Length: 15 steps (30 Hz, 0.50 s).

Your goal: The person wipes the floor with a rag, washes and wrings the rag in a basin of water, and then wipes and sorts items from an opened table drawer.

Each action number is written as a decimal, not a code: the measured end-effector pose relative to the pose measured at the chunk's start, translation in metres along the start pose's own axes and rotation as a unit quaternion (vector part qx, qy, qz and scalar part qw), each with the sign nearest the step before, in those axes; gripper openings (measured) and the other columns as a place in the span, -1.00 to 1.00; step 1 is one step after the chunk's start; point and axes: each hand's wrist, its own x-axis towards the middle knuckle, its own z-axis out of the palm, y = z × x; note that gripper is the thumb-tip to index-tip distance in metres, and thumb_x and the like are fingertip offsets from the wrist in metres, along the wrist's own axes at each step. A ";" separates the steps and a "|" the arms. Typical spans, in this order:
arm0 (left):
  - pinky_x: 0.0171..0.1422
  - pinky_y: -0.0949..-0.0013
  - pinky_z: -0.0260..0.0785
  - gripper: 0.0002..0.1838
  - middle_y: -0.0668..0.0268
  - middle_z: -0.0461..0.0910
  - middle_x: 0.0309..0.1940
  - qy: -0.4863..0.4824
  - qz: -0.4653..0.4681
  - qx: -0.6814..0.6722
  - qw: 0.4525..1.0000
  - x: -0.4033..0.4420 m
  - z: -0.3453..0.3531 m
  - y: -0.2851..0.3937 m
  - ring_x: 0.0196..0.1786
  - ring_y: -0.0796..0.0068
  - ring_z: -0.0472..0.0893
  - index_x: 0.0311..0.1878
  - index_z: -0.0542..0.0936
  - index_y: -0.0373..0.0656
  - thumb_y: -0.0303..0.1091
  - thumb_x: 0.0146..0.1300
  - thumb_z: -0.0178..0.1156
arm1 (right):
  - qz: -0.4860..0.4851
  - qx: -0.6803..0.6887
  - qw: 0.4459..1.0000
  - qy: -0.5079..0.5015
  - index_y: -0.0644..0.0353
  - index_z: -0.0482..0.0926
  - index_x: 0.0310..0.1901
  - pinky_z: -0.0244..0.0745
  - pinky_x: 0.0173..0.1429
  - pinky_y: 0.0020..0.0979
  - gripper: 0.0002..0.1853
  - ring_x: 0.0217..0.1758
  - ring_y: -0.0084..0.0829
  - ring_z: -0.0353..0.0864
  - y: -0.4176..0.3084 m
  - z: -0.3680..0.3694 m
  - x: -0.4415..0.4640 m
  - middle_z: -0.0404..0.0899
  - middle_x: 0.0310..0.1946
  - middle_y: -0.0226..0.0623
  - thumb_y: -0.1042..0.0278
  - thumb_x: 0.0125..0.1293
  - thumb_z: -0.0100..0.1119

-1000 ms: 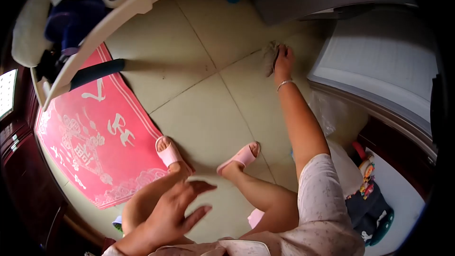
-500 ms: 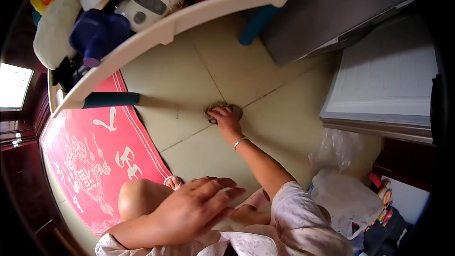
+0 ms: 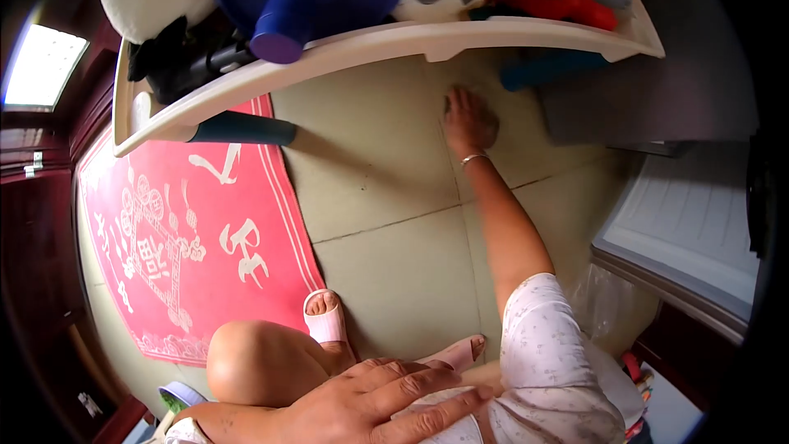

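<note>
The tiled floor is where the work in hand goes on: the step looks like rubbing a greyish bundle over the tiles, at full stretch of the arm. A pink mat lies to the left, and the rimmed stand, loaded with mixed things, reaches over the far part of the floor on blue-green legs. The spot being worked lies just beyond the near tile joint, between the left leg and the right leg, nearer the right one. I judge that the next move calls for steady downward pressure and a low wrist — the stand's rim and the right leg leave little room on the far side.

The left hand hangs over the lap, fingers extended and a little apart; nothing shows in it, though its palm is hidden. The right hand is low at the floor, back upward, seemingly closed over the bundle. That lies under the palm — blurred, mostly covered, showing chiefly on the hand's right side. A thin bracelet circles the right wrist.
</note>
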 end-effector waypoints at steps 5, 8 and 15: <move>0.01 0.33 0.42 -0.55 0.18 0.58 0.00 0.014 0.056 -0.052 0.997 0.009 -0.015 -0.008 -0.05 0.27 0.60 0.18 0.56 -0.26 -0.48 0.18 0.17 | -0.135 0.146 0.980 -0.008 -0.15 0.48 0.21 0.23 0.35 0.00 -0.59 0.46 -0.28 0.20 -0.098 0.032 -0.025 0.35 0.32 -0.45 0.41 0.36 -0.09; 0.01 0.36 0.43 -0.58 0.20 0.59 -0.01 -0.001 0.078 -0.084 0.993 0.013 -0.020 -0.006 -0.05 0.30 0.60 0.15 0.60 -0.23 -0.45 0.18 0.18 | -0.203 0.185 0.961 -0.040 -0.19 0.55 0.11 0.22 0.33 -0.02 -0.59 0.42 -0.38 0.26 -0.127 0.017 -0.073 0.43 0.24 -0.52 0.47 0.31 -0.08; -0.03 0.31 0.48 -0.67 0.22 0.62 -0.13 0.055 0.154 -0.153 0.975 0.008 -0.015 0.001 -0.13 0.29 0.59 -0.06 0.73 -0.06 -0.40 0.02 0.37 | -0.310 0.232 0.903 -0.188 -0.11 0.62 -0.22 0.21 0.25 -0.16 -0.75 0.26 -0.43 0.38 -0.101 -0.007 -0.166 0.54 0.04 -0.59 0.50 0.20 0.02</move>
